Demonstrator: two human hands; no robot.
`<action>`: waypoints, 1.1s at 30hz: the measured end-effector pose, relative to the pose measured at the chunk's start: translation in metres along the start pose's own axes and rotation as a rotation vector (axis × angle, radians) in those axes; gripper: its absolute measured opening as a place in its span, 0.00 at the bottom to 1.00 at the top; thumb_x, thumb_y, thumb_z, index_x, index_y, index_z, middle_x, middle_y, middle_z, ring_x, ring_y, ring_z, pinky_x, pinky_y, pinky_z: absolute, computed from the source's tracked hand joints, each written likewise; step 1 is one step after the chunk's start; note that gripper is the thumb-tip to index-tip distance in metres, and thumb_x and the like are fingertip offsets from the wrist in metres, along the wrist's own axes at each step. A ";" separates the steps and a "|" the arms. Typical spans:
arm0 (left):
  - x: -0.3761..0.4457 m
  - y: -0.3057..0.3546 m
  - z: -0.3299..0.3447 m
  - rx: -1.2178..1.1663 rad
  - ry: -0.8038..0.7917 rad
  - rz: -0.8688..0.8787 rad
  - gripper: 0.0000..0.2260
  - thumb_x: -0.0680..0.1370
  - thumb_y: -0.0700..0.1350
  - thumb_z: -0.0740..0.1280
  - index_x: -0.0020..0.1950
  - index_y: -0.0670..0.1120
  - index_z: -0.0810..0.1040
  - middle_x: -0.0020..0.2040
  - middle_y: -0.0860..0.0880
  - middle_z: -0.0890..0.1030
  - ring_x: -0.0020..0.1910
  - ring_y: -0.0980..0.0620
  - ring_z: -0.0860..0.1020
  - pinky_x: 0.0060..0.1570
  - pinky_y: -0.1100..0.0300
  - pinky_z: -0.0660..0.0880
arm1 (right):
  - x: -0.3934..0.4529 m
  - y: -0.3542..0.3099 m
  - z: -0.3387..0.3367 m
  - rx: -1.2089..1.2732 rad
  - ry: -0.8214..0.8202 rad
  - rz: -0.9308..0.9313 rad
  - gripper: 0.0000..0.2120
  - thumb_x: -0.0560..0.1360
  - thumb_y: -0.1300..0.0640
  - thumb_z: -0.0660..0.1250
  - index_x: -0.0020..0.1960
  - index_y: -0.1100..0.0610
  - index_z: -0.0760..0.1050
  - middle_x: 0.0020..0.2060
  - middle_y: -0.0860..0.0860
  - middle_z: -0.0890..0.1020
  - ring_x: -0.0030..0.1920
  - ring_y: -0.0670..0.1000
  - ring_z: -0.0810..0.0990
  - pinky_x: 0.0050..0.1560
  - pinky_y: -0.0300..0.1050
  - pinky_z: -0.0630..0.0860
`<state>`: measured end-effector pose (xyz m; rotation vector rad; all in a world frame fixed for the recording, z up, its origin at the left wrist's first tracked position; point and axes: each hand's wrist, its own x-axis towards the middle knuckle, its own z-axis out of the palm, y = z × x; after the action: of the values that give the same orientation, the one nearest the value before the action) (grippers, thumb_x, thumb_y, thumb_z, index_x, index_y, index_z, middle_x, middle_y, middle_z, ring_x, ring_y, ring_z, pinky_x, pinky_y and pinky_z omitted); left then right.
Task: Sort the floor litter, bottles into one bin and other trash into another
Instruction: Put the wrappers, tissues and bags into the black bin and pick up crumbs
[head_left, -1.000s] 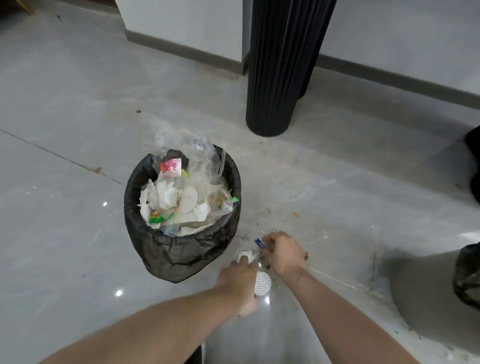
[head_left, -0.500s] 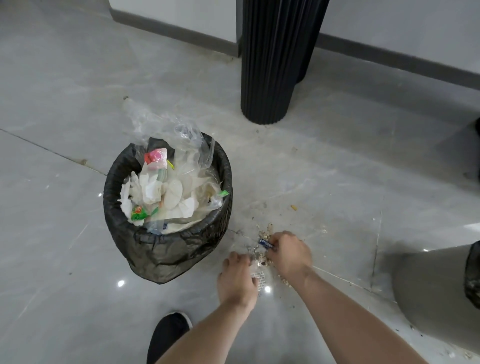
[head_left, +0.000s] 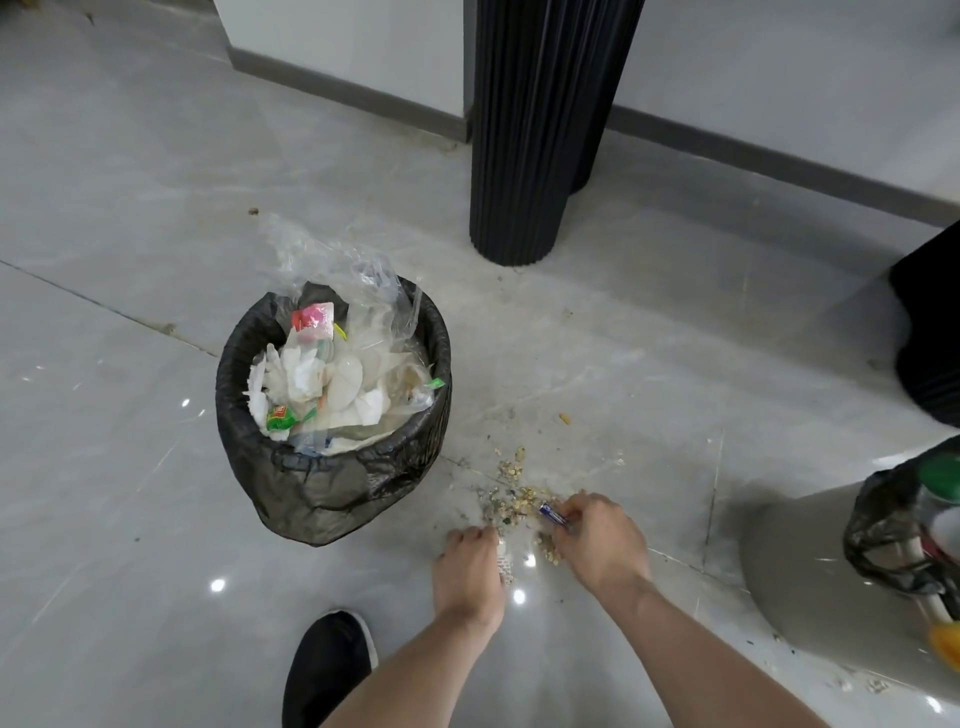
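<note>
A bin lined with a black bag (head_left: 332, 483) stands on the floor, heaped with paper, wrappers and clear plastic. A second black-bagged bin (head_left: 883, 535) at the right edge holds bottles. Just right of the first bin, a small pile of crumbs and bits (head_left: 511, 493) lies on the tiles. Both hands are down at this pile. My left hand (head_left: 467, 571) is curled over a white patterned scrap (head_left: 504, 564) on the floor. My right hand (head_left: 602, 540) pinches a small blue item (head_left: 551, 514) at the pile's edge.
A black fluted column (head_left: 540, 130) rises behind the pile, and another black object (head_left: 930, 332) stands at the right edge. A grey round base (head_left: 789, 582) lies under the second bin. My black shoe (head_left: 332, 665) is near the bottom. Grey tiled floor spreads to the left.
Both hands have dropped lower onto the crumb pile. The white-capped item seen at my left hand a second ago is now mostly hidden under it. My shoe has come into view.
</note>
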<state>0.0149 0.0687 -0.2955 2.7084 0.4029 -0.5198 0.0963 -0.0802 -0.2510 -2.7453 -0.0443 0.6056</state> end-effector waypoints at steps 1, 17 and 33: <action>-0.001 0.000 -0.001 0.008 0.007 0.010 0.16 0.78 0.44 0.69 0.65 0.52 0.76 0.61 0.52 0.80 0.62 0.50 0.73 0.55 0.56 0.75 | -0.003 0.002 -0.003 -0.001 0.001 0.000 0.08 0.75 0.46 0.70 0.51 0.48 0.81 0.46 0.46 0.79 0.47 0.52 0.79 0.44 0.43 0.72; -0.039 0.000 -0.236 0.049 0.224 0.321 0.02 0.77 0.50 0.71 0.45 0.53 0.81 0.47 0.54 0.81 0.48 0.51 0.79 0.43 0.56 0.74 | -0.051 -0.050 -0.120 0.036 0.191 -0.019 0.04 0.71 0.52 0.69 0.45 0.46 0.82 0.45 0.47 0.84 0.47 0.56 0.83 0.41 0.43 0.72; 0.020 -0.116 -0.354 -0.065 0.082 -0.048 0.33 0.67 0.53 0.82 0.69 0.47 0.76 0.64 0.49 0.79 0.59 0.48 0.79 0.53 0.57 0.76 | -0.024 -0.225 -0.128 0.138 0.134 -0.297 0.06 0.70 0.52 0.68 0.46 0.45 0.80 0.46 0.44 0.82 0.46 0.52 0.82 0.47 0.44 0.78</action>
<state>0.0999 0.3147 -0.0288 2.6690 0.4995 -0.4018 0.1361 0.0903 -0.0588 -2.5697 -0.3578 0.3291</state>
